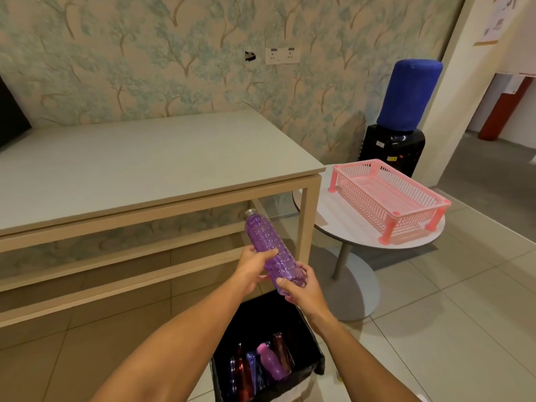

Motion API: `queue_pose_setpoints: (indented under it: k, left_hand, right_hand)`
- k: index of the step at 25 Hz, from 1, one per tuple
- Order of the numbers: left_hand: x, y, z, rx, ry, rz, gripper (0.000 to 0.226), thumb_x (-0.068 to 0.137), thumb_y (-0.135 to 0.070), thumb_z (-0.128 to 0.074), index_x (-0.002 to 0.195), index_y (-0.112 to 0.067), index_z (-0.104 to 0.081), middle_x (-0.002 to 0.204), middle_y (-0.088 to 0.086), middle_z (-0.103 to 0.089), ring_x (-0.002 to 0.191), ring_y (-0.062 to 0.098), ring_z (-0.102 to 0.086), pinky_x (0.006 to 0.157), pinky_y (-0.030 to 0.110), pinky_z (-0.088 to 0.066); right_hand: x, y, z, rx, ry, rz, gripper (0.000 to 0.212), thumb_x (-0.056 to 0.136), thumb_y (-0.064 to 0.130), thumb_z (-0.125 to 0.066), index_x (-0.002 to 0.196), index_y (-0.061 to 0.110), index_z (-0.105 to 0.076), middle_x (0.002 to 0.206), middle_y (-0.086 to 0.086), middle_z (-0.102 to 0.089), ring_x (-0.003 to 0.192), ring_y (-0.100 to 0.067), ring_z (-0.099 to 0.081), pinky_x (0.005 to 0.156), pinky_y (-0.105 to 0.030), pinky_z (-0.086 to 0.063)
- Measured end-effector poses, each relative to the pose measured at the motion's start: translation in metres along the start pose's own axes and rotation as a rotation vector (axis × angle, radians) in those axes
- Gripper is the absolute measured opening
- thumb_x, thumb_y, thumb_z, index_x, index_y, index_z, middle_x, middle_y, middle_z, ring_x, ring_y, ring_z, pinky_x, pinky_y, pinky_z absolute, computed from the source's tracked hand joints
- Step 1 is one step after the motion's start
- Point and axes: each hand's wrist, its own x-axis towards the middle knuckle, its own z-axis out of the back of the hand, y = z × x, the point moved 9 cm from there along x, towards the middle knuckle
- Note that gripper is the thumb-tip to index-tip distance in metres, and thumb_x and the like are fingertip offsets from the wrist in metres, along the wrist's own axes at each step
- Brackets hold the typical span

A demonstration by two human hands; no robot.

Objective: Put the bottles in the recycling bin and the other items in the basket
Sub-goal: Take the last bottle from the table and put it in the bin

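Purple bottle (271, 250) gripped by left hand (251, 268), right hand (301, 288)

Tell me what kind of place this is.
Probably an office pantry or break area: a water dispenser stands in the corner, a double wall socket sits above a plain table, and paper notices hang beside a tiled corridor.
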Motion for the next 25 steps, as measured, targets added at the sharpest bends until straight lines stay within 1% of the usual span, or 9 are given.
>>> queue_pose_setpoints:
  k: [2, 5, 7, 9, 12, 16, 19, 23, 25]
  left_hand:
    - [0.003, 0.021, 0.007, 0.02, 0.009, 0.042, 0.061, 0.077, -0.016, -0.083, 0.128, -0.017, -0.049, 0.112, 0.004, -0.073, 0.091, 0.022, -0.075, 0.066, 0.038, -0.059]
    - [0.009, 0.053, 0.017, 0.057, 0.028, 0.087, 0.064, 0.076, -0.014, -0.085, 0.127, -0.017, -0.046, 0.115, 0.002, -0.071, 0.096, 0.022, -0.074, 0.079, 0.046, -0.061]
    - [0.012, 0.069, 0.023, 0.06, 0.046, 0.116, 0.063, 0.079, -0.011, -0.082, 0.13, -0.014, -0.045, 0.118, 0.003, -0.068, 0.1, 0.022, -0.072, 0.082, 0.048, -0.061]
    - [0.018, 0.084, 0.031, 0.073, 0.07, 0.146, 0.061, 0.082, -0.005, -0.078, 0.133, -0.013, -0.044, 0.12, 0.003, -0.066, 0.102, 0.022, -0.07, 0.082, 0.047, -0.06]
    - [0.028, 0.105, 0.043, 0.128, 0.118, 0.19, 0.064, 0.084, 0.0, -0.074, 0.137, -0.016, -0.042, 0.127, 0.002, -0.062, 0.106, 0.022, -0.069, 0.088, 0.05, -0.059]
    - [0.041, 0.128, 0.055, 0.225, 0.211, 0.22, 0.076, 0.081, 0.002, -0.076, 0.144, -0.019, -0.038, 0.14, 0.0, -0.052, 0.111, 0.021, -0.066, 0.086, 0.046, -0.061]
    - [0.051, 0.143, 0.064, 0.287, 0.248, 0.223, 0.08, 0.078, 0.002, -0.077, 0.145, -0.019, -0.038, 0.14, 0.0, -0.05, 0.112, 0.02, -0.064, 0.085, 0.045, -0.061]
    - [0.059, 0.164, 0.061, 0.373, 0.308, 0.259, 0.076, 0.082, 0.007, -0.072, 0.146, -0.017, -0.039, 0.139, -0.002, -0.05, 0.111, 0.015, -0.063, 0.089, 0.039, -0.06]
    - [0.06, 0.172, 0.055, 0.39, 0.363, 0.265, 0.071, 0.085, 0.007, -0.07, 0.144, -0.016, -0.04, 0.136, -0.003, -0.051, 0.111, 0.013, -0.063, 0.088, 0.033, -0.059]
  right_hand:
    - [0.0, -0.015, -0.003, -0.026, 0.05, -0.057, 0.083, 0.077, 0.023, -0.087, 0.142, 0.026, -0.035, 0.127, -0.002, -0.061, 0.103, -0.022, -0.072, 0.087, -0.041, -0.061]
    - [0.007, -0.035, -0.007, -0.09, 0.084, -0.131, 0.094, 0.077, 0.044, -0.084, 0.152, 0.028, -0.029, 0.134, 0.0, -0.056, 0.11, -0.016, -0.069, 0.09, -0.037, -0.06]
    - [0.014, -0.049, -0.011, -0.141, 0.085, -0.182, 0.089, 0.082, 0.055, -0.074, 0.154, 0.024, -0.031, 0.132, 0.0, -0.059, 0.108, -0.014, -0.069, 0.091, -0.035, -0.059]
    - [0.023, -0.066, -0.015, -0.151, 0.059, -0.255, 0.074, 0.093, 0.055, -0.061, 0.153, 0.024, -0.032, 0.126, 0.004, -0.062, 0.105, -0.013, -0.07, 0.091, -0.036, -0.058]
    - [0.036, -0.085, -0.024, -0.183, 0.039, -0.324, 0.077, 0.092, 0.064, -0.055, 0.154, 0.023, -0.032, 0.126, 0.005, -0.062, 0.107, -0.011, -0.068, 0.097, -0.041, -0.056]
    - [0.048, -0.103, -0.043, -0.191, 0.012, -0.332, 0.062, 0.095, 0.047, -0.063, 0.146, 0.02, -0.041, 0.116, 0.0, -0.069, 0.096, -0.015, -0.074, 0.091, -0.042, -0.06]
    - [0.05, -0.124, -0.051, -0.178, -0.018, -0.374, 0.065, 0.091, 0.04, -0.071, 0.144, 0.02, -0.042, 0.114, -0.004, -0.072, 0.094, -0.015, -0.075, 0.091, -0.045, -0.06]
    - [0.048, -0.15, -0.053, -0.123, -0.069, -0.443, 0.045, 0.09, 0.03, -0.074, 0.13, 0.024, -0.056, 0.112, -0.003, -0.073, 0.098, -0.017, -0.074, 0.092, -0.043, -0.059]
    - [0.046, -0.164, -0.047, -0.05, -0.101, -0.485, 0.038, 0.088, 0.026, -0.075, 0.123, 0.024, -0.06, 0.109, -0.005, -0.075, 0.097, -0.021, -0.075, 0.092, -0.048, -0.059]
